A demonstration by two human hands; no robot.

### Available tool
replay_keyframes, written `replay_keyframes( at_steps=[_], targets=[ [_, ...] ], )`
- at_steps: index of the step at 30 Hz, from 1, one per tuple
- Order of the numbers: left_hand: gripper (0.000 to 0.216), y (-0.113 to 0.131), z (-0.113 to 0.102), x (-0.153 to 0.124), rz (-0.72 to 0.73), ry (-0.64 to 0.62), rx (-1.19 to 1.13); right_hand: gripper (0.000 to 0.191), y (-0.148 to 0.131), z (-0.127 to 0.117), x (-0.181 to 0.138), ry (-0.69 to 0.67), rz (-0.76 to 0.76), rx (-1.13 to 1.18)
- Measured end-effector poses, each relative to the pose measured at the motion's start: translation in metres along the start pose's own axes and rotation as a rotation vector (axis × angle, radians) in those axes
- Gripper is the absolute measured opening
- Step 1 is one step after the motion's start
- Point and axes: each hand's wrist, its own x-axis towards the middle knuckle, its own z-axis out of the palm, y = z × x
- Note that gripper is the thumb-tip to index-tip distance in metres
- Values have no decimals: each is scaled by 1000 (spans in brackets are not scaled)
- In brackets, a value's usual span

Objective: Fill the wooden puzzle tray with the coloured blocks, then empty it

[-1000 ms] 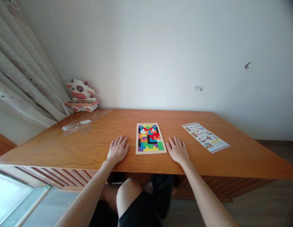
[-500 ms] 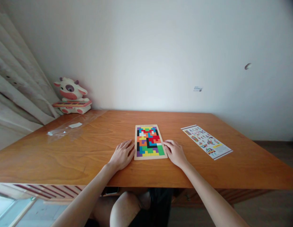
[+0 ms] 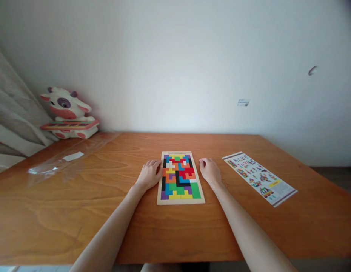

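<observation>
A wooden puzzle board [image 3: 180, 178] filled with coloured block pieces lies flat on the wooden table [image 3: 79, 211], straight ahead of me. My left hand [image 3: 148, 175] rests on the table at the board's left side, its fingers curled against the board's left edge. On the other side my right hand [image 3: 210, 171] rests with fingers curled, a narrow strip of table showing between them and the board's right edge. Both forearms reach in from the bottom of the view.
A printed leaflet [image 3: 259, 177] with coloured figures lies to the right of the board. A clear plastic wrapper [image 3: 59, 163] lies at the far left. A plush cow toy [image 3: 66, 113] sits in the back left corner by the curtain [image 3: 11, 124]. A white wall rises behind the table.
Both hands were flat with fingers stretched beside the board's near end. They have slid forward along its sides and curled their fingers inward. The view has moved closer over the table.
</observation>
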Motion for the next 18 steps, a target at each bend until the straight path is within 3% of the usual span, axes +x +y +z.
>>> replay_keyframes(
  at_steps=[5,10,14,18],
  targets=[
    [40,2,8,15,-31,-1,-83,30,2,3,8,-34,51,140],
    [32,-8,8,15,-479,51,-714,26,7,0,9,-60,160,425],
    [26,-8,-5,16,-572,30,-938,22,7,-14,6,-241,297,732],
    [24,1,-23,16,-786,-94,-1289,20,6,-35,1,-471,447,941]
  ],
)
